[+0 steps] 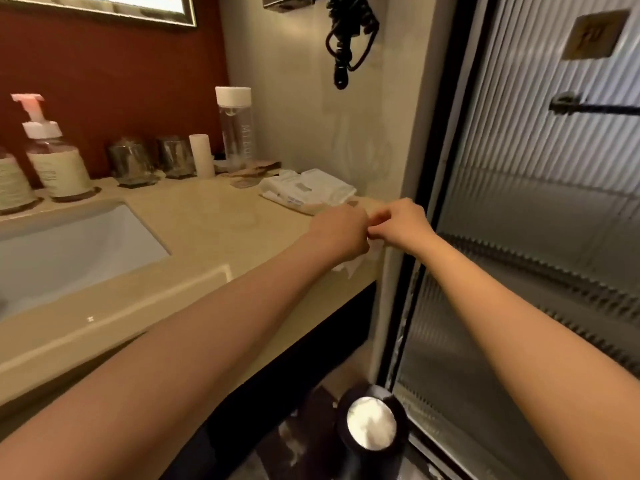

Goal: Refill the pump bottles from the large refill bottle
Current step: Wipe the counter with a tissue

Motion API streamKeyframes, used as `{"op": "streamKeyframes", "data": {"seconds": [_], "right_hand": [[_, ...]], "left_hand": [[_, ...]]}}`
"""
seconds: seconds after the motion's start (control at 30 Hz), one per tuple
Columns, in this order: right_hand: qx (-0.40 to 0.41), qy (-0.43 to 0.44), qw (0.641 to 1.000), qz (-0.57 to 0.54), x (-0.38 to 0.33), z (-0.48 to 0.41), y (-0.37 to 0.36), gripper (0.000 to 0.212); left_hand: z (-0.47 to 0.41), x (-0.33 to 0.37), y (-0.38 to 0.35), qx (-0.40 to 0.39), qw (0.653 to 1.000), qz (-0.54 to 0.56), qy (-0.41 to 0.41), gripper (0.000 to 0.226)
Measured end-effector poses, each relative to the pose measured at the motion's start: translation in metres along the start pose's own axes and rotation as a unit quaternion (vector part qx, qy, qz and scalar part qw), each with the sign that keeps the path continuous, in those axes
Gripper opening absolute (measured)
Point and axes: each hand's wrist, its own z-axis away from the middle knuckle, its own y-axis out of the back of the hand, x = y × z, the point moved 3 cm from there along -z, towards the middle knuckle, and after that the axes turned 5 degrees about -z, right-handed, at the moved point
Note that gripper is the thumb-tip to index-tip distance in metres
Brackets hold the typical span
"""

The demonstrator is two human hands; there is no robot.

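Note:
A pump bottle (55, 157) with a white pump and cream label stands at the back left of the counter, behind the sink. Part of a second labelled bottle (12, 185) shows at the left edge. My left hand (341, 233) and my right hand (401, 221) meet at the counter's right end, both pinching a crumpled white tissue (353, 266) that hangs below them. No large refill bottle shows in view.
A sink basin (69, 247) is set in the beige counter (214, 216). Two upturned glasses (131, 159), a tall clear water bottle (235, 128) and folded white towels (308, 192) line the back. A ribbed glass door (536, 220) stands right; a bin (372, 427) sits below.

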Motion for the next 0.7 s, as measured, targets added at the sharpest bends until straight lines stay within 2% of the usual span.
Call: {"op": "streamKeyframes", "data": {"seconds": [0.33,0.5,0.63,0.7], "right_hand": [[-0.021,-0.15,0.988,-0.016,0.093,0.009,-0.007,0.016],[-0.015,-0.217,0.976,-0.01,0.15,0.017,-0.036,0.015],[0.01,-0.28,0.96,-0.027,0.191,0.02,-0.061,0.017],[0.024,-0.303,0.952,-0.042,0.205,0.022,-0.072,0.017]], "left_hand": [[-0.013,0.048,-0.089,-0.101,0.984,0.148,0.017,0.022],[-0.009,0.07,-0.157,-0.201,0.951,0.234,0.015,0.013],[-0.009,0.078,-0.195,-0.275,0.924,0.266,0.015,0.013],[-0.009,0.077,-0.21,-0.294,0.907,0.299,0.035,0.02]]}}
